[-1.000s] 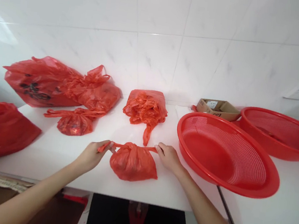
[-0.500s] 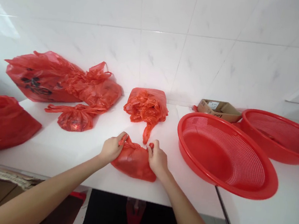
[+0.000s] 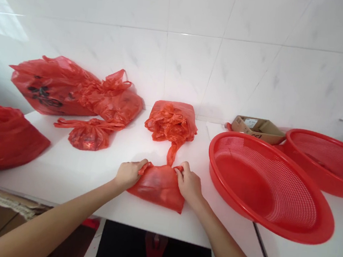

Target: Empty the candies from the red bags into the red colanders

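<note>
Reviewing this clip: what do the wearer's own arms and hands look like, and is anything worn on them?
The left hand and right hand are ungloved. The left forearm and right forearm are bare and slim, with no sleeve, watch, bracelet, cable or marking visible. No ring shows, though some fingers are hidden.

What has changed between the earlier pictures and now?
The left hand moved rightward and the right hand slightly leftward, bringing them closer together. The handles of the small translucent red plastic bag, stretched sideways before, are now drawn in; both hands grip them in every picture. The round perforated red plastic basin stayed put.
</note>
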### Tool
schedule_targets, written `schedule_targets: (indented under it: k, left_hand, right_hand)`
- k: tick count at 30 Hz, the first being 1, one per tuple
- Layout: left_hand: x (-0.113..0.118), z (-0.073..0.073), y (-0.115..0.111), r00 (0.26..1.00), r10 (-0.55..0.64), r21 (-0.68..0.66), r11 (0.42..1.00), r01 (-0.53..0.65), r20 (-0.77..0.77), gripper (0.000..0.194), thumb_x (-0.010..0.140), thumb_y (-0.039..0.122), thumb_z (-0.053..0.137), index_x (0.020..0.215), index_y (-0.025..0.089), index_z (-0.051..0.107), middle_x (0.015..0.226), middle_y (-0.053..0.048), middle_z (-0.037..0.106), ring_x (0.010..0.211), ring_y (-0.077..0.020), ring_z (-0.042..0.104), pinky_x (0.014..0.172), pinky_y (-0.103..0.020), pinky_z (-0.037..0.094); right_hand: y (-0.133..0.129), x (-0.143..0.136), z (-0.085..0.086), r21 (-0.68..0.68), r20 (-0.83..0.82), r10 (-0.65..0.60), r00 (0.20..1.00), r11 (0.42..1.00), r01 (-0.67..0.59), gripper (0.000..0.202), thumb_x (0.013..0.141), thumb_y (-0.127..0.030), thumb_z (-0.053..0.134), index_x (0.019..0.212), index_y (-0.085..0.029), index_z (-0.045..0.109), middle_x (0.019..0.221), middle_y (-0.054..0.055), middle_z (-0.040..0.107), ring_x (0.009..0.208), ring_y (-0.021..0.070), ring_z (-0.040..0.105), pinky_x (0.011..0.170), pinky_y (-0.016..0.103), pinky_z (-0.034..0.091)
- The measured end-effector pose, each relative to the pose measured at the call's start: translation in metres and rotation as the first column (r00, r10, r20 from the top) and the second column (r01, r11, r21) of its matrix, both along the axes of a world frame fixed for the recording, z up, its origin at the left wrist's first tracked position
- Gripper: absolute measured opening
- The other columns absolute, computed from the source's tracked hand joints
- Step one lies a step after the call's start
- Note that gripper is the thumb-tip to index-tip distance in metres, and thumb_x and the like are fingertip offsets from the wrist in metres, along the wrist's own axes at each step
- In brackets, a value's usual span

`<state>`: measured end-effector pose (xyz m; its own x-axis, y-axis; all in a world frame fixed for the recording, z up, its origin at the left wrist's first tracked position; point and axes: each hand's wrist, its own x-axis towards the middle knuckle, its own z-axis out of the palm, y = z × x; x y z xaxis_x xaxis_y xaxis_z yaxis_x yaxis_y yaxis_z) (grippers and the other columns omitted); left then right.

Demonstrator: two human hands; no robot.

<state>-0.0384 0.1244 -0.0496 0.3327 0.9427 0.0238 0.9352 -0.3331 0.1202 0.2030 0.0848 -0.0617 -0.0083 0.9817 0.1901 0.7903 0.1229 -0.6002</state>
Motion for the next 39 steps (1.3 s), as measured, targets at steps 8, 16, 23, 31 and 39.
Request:
schedule_targets:
  k: [8,16,23,31,39]
  left_hand:
    - [-0.021,0.010,-0.016,0.984,-0.159,0.000,0.987,0.159,0.081,0.042,0.100,0.042,0.025,0.085,0.022,0.059,0.073,0.000,0.068,0.065,-0.0172,0.062,0.061,-0.028,0.037]
    - [-0.010,0.007,-0.040,0.900,-0.375,0.314,0.901,0.299,0.221,0.038,0.100,0.031,0.035,0.133,0.027,0.053,0.116,-0.010,0.056,0.102,-0.0228,0.056,0.086,-0.038,0.046]
    - [0.010,-0.007,-0.046,0.783,-0.597,0.284,0.792,0.540,0.174,0.041,0.095,0.017,0.040,0.134,0.024,0.050,0.112,-0.009,0.064,0.100,-0.0234,0.061,0.085,-0.039,0.049]
    - [-0.001,-0.003,-0.039,0.851,-0.460,0.089,0.887,0.453,0.254,0.056,0.084,0.008,0.041,0.136,0.027,0.047,0.114,-0.002,0.070,0.076,-0.0157,0.069,0.066,-0.025,0.050]
    - [0.022,0.008,-0.011,0.970,-0.222,-0.036,0.973,0.227,0.103,0.057,0.082,0.009,0.043,0.131,0.035,0.055,0.111,0.002,0.072,0.090,-0.0188,0.069,0.073,-0.027,0.049]
  right_hand:
    - [-0.022,0.005,0.002,0.124,-0.343,0.087,0.935,0.991,-0.047,0.019,0.096,-0.040,0.040,0.087,-0.024,0.037,0.057,-0.007,0.042,0.048,0.0121,0.041,0.051,0.023,0.029]
    - [-0.041,0.010,0.007,-0.012,-0.499,0.081,0.863,0.995,-0.101,0.031,0.084,-0.044,0.062,0.092,-0.025,0.038,0.065,-0.007,0.046,0.058,0.0120,0.045,0.058,0.023,0.039]
    - [-0.057,-0.003,-0.007,-0.043,-0.367,0.151,0.918,0.983,-0.179,0.017,0.086,-0.025,0.051,0.097,-0.024,0.039,0.062,-0.009,0.035,0.056,0.0116,0.040,0.059,0.023,0.038]
    - [-0.054,0.017,-0.009,0.023,-0.288,0.188,0.939,0.982,-0.189,0.007,0.089,-0.022,0.048,0.092,-0.023,0.041,0.064,-0.007,0.043,0.057,0.0113,0.044,0.060,0.023,0.038]
    - [-0.024,0.027,-0.018,0.053,-0.021,0.164,0.986,0.985,-0.163,0.006,0.089,-0.023,0.047,0.095,-0.022,0.046,0.072,-0.002,0.056,0.068,0.0151,0.054,0.064,0.024,0.038]
